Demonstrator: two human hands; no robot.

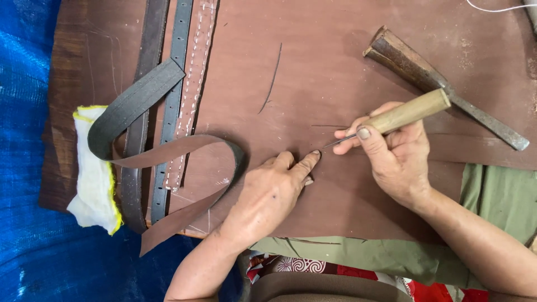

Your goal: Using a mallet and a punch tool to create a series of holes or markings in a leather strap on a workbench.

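While the left hand [274, 193] lies palm-down on the brown leather sheet [335, 78], its fingers [307, 162] are held close together and pressed flat, the forefinger stretched toward the spot being worked, holding nothing. Just beside that fingertip, to its right, sits the metal point of the awl [403, 114], touching or nearly touching the leather. The awl's long axis runs from the point up and to the right, its pale wooden handle rising out of the right hand [391, 156], whose thumb and fingers pinch the tool low on the handle, near the blade. So the point lies between the two hands, with the left forefinger the nearer to it. The sheet covers most of the wooden surface [72, 84]. Well apart on the left lie long leather straps [173, 72], one looped [168, 148] over the others, next to a white pad with a yellow edge [92, 173]. Above the right hand rests a dark chisel-like tool [442, 84]
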